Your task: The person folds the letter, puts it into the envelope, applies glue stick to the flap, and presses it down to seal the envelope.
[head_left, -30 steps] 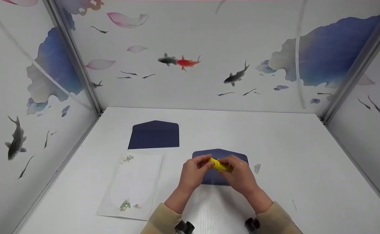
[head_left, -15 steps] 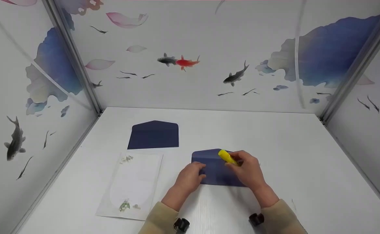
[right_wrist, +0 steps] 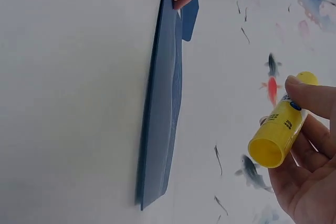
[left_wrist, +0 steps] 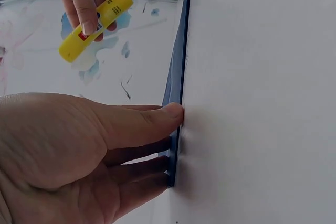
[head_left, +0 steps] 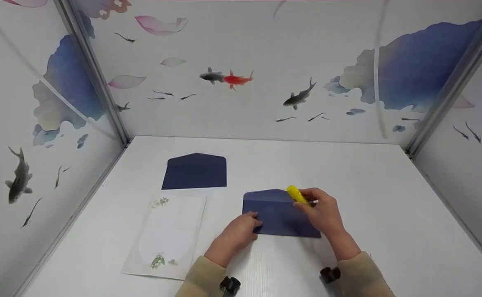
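The left hand (head_left: pixel 236 232) lay at about eight o'clock on the near dark-blue envelope (head_left: pixel 281 218), which rested flat on the white table (head_left: pixel 372 185) with its flap (head_left: pixel 263 195) unfolded toward twelve. Its fingers were fairly straight, tips touching the corner and the thumb at the near edge, gripping nothing tightly. The right hand (head_left: pixel 324 210) had thumb and fingers closed round the middle of a yellow stick (head_left: pixel 297 195), seemingly glue, held above the envelope at about one o'clock. Whether the stick was uncapped could not be told.

Good work here called for steady, light pressure at that corner, since the four o'clock end, with no hand on it, could have pivoted. The right wrist view showed the layers slightly parted, so smoothing them first seemed wise. The stick was best kept clear of the paper until its working end was certain. A second envelope (head_left: pixel 195 173) lay toward ten o'clock, a printed sheet (head_left: pixel 170 235) toward nine, both well out of the way.
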`<state>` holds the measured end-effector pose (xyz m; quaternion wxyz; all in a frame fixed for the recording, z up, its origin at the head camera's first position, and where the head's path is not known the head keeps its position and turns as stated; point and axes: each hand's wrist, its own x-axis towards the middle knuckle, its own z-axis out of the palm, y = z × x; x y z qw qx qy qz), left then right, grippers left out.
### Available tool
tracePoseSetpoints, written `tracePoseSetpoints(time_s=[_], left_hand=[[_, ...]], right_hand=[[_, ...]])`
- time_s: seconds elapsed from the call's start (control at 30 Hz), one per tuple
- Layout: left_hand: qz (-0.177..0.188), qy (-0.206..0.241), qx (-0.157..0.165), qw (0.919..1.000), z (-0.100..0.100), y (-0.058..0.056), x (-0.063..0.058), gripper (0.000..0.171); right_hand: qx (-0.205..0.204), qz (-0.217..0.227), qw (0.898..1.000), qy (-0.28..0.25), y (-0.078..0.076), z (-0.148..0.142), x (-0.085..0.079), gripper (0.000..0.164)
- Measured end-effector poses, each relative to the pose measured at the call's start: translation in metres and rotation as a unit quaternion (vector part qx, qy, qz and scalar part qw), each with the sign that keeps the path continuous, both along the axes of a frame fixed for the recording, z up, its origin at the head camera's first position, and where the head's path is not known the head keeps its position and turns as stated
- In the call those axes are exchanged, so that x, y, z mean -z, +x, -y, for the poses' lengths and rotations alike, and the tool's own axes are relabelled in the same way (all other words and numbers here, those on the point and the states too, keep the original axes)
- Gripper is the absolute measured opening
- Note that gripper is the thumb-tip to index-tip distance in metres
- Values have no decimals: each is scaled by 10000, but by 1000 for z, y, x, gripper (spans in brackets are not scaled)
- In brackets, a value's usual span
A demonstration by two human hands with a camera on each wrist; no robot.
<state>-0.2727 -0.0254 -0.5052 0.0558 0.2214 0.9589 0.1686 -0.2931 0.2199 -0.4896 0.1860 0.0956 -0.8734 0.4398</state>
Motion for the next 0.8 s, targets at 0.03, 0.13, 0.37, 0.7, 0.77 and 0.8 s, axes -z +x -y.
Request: tracePoseSetpoints(time_s=[0.03, 0.13, 0.37, 0.7, 0.77, 0.8], left_hand=[[18, 5, 11, 10000, 0, 0, 0, 40], [52, 24, 41, 10000, 1, 0, 0, 41], [50, 98, 80, 9999, 2, -1, 1, 41], [34, 127, 108, 9999, 1, -2, 0, 40], [82, 139, 82, 9998, 1, -2, 0, 40], [91, 133, 74, 9998, 1, -2, 0, 40]], right_hand=[[46, 67, 10000, 2, -1, -2, 0, 33], [238, 389, 9990, 32, -4, -11, -1, 34], [641, 1358, 9886, 58, -14, -43, -6, 43], [1216, 2170, 9680, 332, -34, -104, -4, 56], [1281, 2295, 9638, 448, -37, -116, -3, 57], [1307, 2370, 9614, 499, -38, -121, -3, 57]])
